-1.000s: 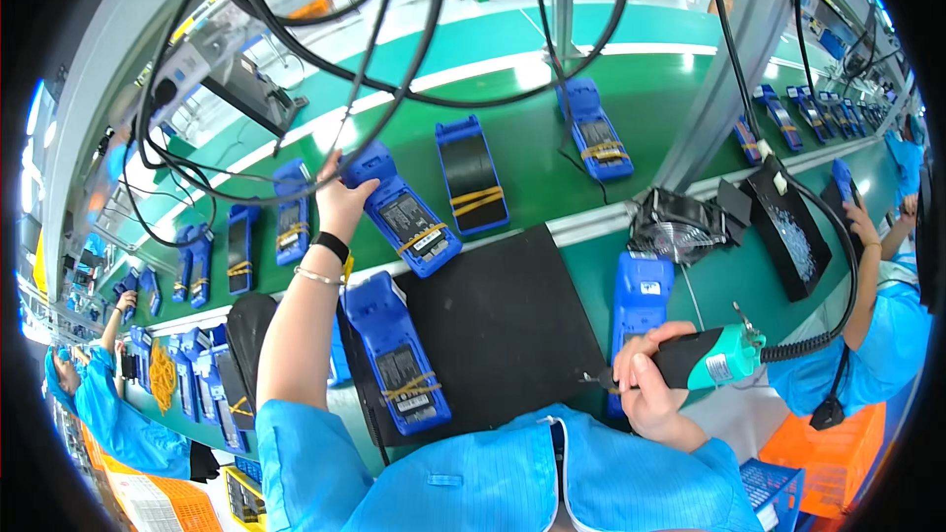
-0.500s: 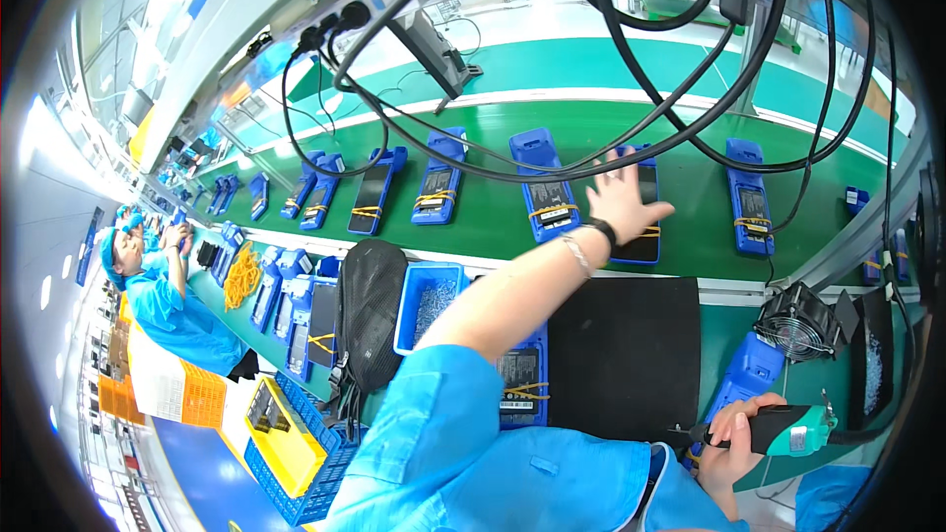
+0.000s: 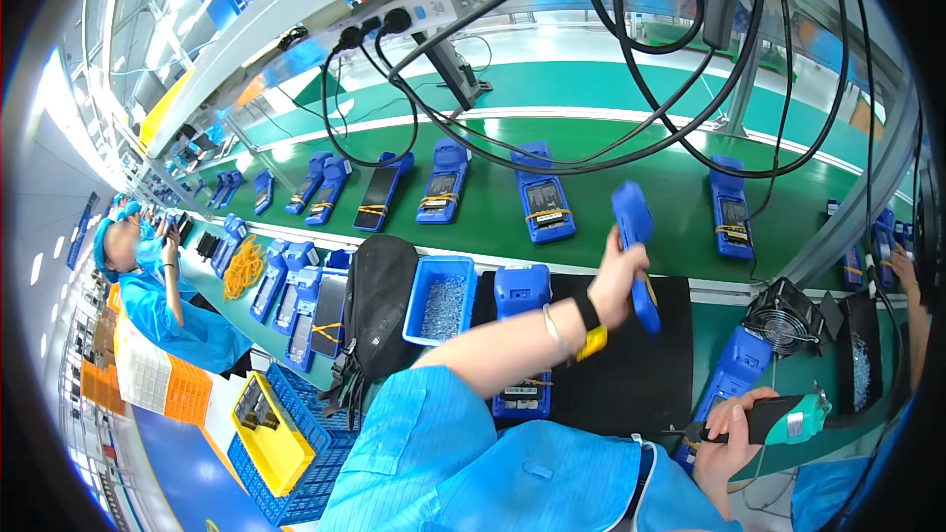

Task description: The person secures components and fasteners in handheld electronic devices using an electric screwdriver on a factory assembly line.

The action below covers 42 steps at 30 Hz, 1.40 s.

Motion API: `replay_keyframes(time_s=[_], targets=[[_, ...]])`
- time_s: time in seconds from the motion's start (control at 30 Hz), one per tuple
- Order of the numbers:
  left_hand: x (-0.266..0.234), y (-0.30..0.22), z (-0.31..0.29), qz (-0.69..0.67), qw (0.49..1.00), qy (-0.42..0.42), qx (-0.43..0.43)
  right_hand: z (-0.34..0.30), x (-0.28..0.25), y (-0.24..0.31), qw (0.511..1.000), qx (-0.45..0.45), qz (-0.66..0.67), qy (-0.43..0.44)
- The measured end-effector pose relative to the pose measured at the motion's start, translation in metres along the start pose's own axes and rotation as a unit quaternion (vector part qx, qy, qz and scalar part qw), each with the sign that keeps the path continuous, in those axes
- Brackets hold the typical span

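My left hand (image 3: 616, 281) is closed around a blue handheld terminal (image 3: 632, 217), held edge-on and raised over the black mat (image 3: 631, 384). In my right hand (image 3: 724, 443) is a green and black electric screwdriver (image 3: 793, 421), its bit pointing left. Close to that hand, another blue terminal (image 3: 737, 365) leans beside the bench edge, partly hidden by hand and tool. A blue terminal (image 3: 521, 291) lies at the mat's left side, partly covered by my left forearm. A yellow piece (image 3: 591, 343) shows beside my left wrist; its kind is unclear.
A blue bin (image 3: 411, 310) holds small clear parts, beside a black bag (image 3: 379, 286). Banded terminals line the green conveyor (image 3: 611, 138). Black cables (image 3: 552, 170) hang across the front. A fan (image 3: 783, 320) stands right. One co-worker (image 3: 148, 286) sits left; another person's hand (image 3: 905, 271) shows far right.
My left hand, open over a terminal on the conveyor before, has gripped it and brought it back toward the mat. My right hand still holds the screwdriver. A person's hand has appeared at far right.
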<state>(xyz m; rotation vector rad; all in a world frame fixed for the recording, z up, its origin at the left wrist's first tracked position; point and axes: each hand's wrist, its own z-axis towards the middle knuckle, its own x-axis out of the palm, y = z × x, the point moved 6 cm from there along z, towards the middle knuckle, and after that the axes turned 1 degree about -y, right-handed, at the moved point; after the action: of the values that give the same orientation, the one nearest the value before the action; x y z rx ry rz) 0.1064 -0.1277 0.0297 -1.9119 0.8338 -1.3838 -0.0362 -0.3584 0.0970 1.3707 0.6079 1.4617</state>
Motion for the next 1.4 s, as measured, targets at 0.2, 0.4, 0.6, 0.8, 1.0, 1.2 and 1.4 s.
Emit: replay_keyframes(time_s=[0.2, 0.4, 0.6, 0.8, 1.0, 1.2, 1.4], targets=[[-0.018, 0.053, -0.074, 0.017, 0.998, -0.047, 0.032, -0.004, 0.018, 0.001, 0.999, 0.019, 0.006, 0.030], [-0.030, -0.023, -0.099, 0.427, 0.879, 0.102, 0.185, -0.006, 0.023, -0.003, 0.999, 0.041, -0.002, 0.022], [-0.219, -0.230, -0.038, 0.519, 0.784, -0.197, 0.278, 0.004, 0.032, -0.012, 0.999, 0.032, -0.021, 0.005], [-0.430, -0.313, -0.015, 0.683, 0.593, -0.418, 0.088, 0.012, 0.050, -0.030, 0.998, 0.051, -0.046, -0.006], [-0.468, -0.293, 0.010, 0.726, 0.536, -0.431, -0.018, 0.016, 0.061, -0.034, 0.994, 0.060, -0.086, -0.034], [-0.461, -0.297, 0.002, 0.654, 0.596, -0.465, 0.022, 0.009, 0.053, -0.039, 0.994, 0.086, -0.050, -0.039], [-0.488, -0.320, -0.066, 0.396, 0.782, -0.417, 0.240, 0.007, 0.041, -0.042, 0.992, 0.119, 0.046, 0.020]])
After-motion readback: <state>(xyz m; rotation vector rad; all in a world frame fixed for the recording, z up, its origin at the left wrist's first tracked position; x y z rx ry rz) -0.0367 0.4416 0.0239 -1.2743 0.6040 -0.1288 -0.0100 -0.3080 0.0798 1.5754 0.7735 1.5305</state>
